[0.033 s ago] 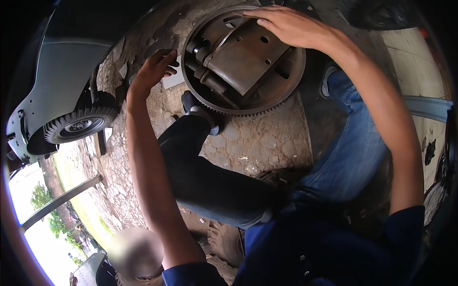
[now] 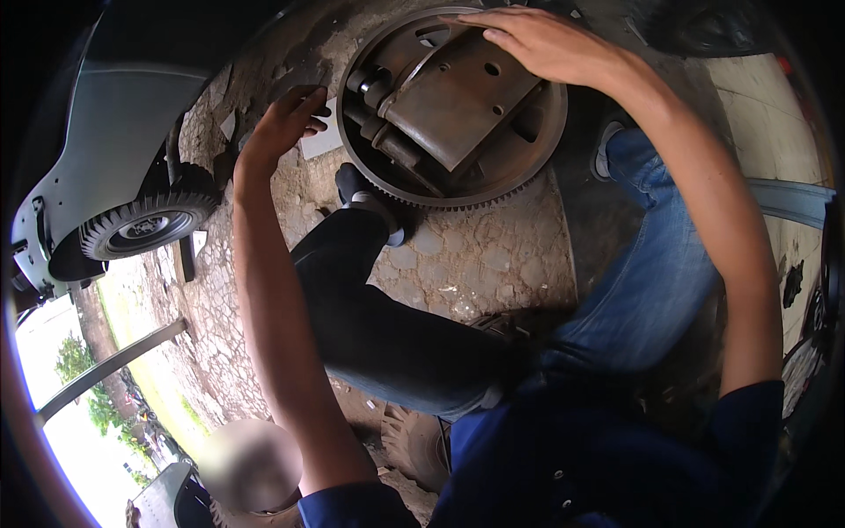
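A big round toothed wheel (image 2: pixel 458 189) lies flat on the stone floor (image 2: pixel 475 255), up at twelve o'clock. It is rusty brown, with small teeth all round its rim. A thick metal plate (image 2: pixel 458 106) with a few round holes sits across the middle of it, and dark bolts poke up at the plate's nine o'clock end.

The right hand (image 2: pixel 537 40) lies flat on the far end of the plate, at the wheel's one o'clock. Its fingers are spread out and straight. It holds nothing; it just rests there.

The left hand (image 2: pixel 286 123) is out at the wheel's nine o'clock, just beside the rim. It is open too, fingers loose and a little bent, and it holds nothing. I cannot tell if it touches the floor or hangs above it.

Right by those fingers lies a small flat white piece (image 2: pixel 321 143), shaped like a card. It is plain, with no writing that I can see. There are no boxes, bags or signs here.

A black shoe (image 2: pixel 370 198) on a leg in dark trousers sits at the wheel's seven o'clock, its toe close to the teeth. A leg in blue jeans (image 2: pixel 651 264) bends round at four o'clock.

Far off at nine o'clock stands a grey car (image 2: pixel 106 123) with a small black tyre (image 2: pixel 145 224).
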`<move>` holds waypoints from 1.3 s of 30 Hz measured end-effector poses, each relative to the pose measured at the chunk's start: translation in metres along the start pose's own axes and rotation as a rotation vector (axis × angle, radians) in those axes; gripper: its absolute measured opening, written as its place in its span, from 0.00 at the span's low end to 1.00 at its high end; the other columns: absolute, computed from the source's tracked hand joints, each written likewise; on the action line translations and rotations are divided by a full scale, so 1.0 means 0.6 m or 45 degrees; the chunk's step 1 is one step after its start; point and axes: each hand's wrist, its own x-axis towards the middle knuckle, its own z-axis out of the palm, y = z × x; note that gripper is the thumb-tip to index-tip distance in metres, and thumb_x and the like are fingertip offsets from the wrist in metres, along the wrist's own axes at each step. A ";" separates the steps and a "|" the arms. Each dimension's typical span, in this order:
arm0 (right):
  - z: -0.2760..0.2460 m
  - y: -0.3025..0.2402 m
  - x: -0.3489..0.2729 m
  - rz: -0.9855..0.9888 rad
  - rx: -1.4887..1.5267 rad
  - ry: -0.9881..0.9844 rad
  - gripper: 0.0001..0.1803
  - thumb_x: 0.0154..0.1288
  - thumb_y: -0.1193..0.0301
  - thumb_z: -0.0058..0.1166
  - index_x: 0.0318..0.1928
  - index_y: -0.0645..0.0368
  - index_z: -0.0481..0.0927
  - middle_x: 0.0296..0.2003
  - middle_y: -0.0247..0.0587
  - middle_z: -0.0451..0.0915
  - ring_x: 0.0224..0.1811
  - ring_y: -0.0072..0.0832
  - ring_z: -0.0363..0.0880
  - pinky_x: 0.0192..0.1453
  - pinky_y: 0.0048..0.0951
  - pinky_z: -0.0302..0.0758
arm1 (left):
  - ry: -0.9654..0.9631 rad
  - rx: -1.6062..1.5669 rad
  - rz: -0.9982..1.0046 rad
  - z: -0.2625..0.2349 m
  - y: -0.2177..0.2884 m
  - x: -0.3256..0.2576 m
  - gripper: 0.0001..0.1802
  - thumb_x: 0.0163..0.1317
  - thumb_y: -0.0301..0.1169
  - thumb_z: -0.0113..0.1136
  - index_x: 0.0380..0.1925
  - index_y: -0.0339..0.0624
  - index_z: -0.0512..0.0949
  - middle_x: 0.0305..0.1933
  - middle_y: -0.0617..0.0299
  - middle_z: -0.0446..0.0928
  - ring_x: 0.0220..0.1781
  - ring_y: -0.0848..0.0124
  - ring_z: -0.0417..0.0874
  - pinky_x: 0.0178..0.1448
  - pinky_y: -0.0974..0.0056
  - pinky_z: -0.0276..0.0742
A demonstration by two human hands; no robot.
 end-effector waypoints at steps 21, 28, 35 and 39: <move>-0.059 0.001 -0.056 0.409 0.185 0.054 0.24 0.76 0.60 0.39 0.65 0.59 0.69 0.60 0.47 0.75 0.65 0.36 0.71 0.67 0.31 0.63 | 0.676 -0.043 0.202 -0.069 -0.021 -0.039 0.18 0.70 0.41 0.51 0.50 0.39 0.77 0.32 0.61 0.80 0.31 0.77 0.78 0.39 0.69 0.74; -0.050 0.041 -0.073 0.506 0.028 0.015 0.25 0.76 0.59 0.39 0.64 0.61 0.69 0.60 0.49 0.74 0.65 0.37 0.70 0.68 0.31 0.61 | 0.383 0.253 0.388 -0.057 0.014 -0.018 0.15 0.66 0.37 0.54 0.43 0.35 0.75 0.43 0.39 0.79 0.50 0.51 0.81 0.49 0.52 0.75; -0.035 0.039 -0.063 0.529 -0.053 -0.077 0.25 0.77 0.59 0.38 0.65 0.61 0.68 0.61 0.50 0.73 0.66 0.38 0.69 0.69 0.31 0.61 | 0.175 0.581 0.259 -0.041 0.032 -0.005 0.18 0.64 0.36 0.52 0.50 0.40 0.76 0.52 0.43 0.78 0.58 0.51 0.77 0.60 0.53 0.73; -0.031 0.030 -0.056 0.451 -0.023 -0.044 0.25 0.77 0.60 0.38 0.65 0.61 0.68 0.61 0.50 0.73 0.66 0.37 0.69 0.69 0.31 0.61 | 0.133 0.806 0.284 -0.010 0.025 0.002 0.22 0.68 0.46 0.51 0.48 0.40 0.79 0.39 0.54 0.83 0.40 0.63 0.84 0.50 0.57 0.76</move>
